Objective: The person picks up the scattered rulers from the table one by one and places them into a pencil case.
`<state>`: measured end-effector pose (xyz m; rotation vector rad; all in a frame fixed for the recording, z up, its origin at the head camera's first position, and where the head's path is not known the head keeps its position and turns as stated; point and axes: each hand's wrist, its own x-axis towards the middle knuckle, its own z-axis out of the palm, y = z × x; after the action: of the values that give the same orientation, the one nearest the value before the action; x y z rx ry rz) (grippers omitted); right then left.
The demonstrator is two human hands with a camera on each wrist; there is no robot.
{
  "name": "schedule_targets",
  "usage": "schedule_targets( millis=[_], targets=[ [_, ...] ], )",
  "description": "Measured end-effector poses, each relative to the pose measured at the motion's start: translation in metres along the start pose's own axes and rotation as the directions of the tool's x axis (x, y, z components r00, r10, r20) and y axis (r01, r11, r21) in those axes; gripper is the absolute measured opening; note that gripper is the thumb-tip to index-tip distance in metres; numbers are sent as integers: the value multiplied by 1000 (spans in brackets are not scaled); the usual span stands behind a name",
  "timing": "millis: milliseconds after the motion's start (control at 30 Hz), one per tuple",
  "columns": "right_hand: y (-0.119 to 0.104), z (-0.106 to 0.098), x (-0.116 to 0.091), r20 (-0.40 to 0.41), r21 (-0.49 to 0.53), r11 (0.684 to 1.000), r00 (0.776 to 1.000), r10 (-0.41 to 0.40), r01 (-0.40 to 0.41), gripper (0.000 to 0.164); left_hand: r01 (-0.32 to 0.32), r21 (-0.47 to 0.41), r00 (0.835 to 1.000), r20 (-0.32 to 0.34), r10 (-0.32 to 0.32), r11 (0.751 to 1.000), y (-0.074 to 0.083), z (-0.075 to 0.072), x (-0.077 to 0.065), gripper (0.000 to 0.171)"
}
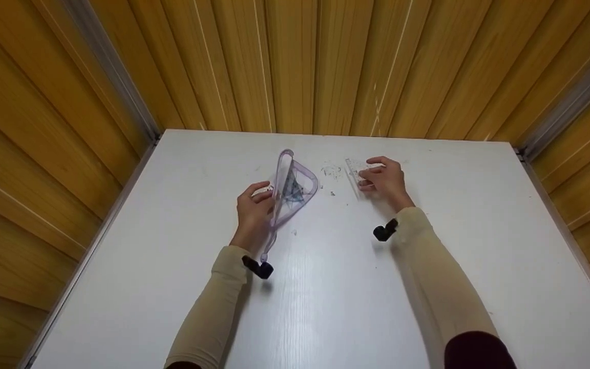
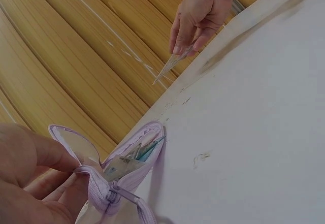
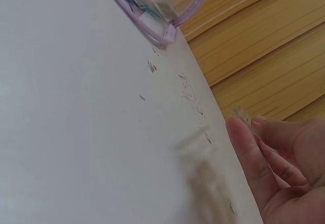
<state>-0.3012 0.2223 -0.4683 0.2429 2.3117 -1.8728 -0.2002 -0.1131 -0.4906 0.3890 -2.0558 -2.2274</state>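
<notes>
My left hand (image 1: 255,210) grips one edge of a see-through zip pouch (image 2: 134,176) with lilac trim and a lilac wrist strap. The pouch's mouth gapes, and bluish and clear pointed pieces (image 2: 147,150) lie inside; their exact kind cannot be made out. To the right, my right hand (image 1: 386,179) pinches a thin clear plastic piece (image 2: 172,64) between thumb and fingers. It has a straight edge and, in the left wrist view, a pointed end. Fingers hide much of it in the right wrist view (image 3: 241,115). This piece is apart from the pouch and above the table.
The white table (image 1: 315,307) carries small dark marks or specks (image 1: 332,171) between the hands. Wood-look panels (image 1: 295,66) rise behind its far edge and at both sides. A small black camera (image 1: 384,230) sits on each wrist.
</notes>
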Motion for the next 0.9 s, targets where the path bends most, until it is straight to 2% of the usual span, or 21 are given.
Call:
schedule_targets(
  millis=[433,900],
  targets=[
    [-1,35,-3,40,19,1000,999,-24,23,50,-13,37,1000,-17,14,999,1,2,-2,43],
    [-3,77,-6,87,58,998,996,-17,12,48,-9,17,1000,-15,9,1000,1,1,-1,42]
  ],
)
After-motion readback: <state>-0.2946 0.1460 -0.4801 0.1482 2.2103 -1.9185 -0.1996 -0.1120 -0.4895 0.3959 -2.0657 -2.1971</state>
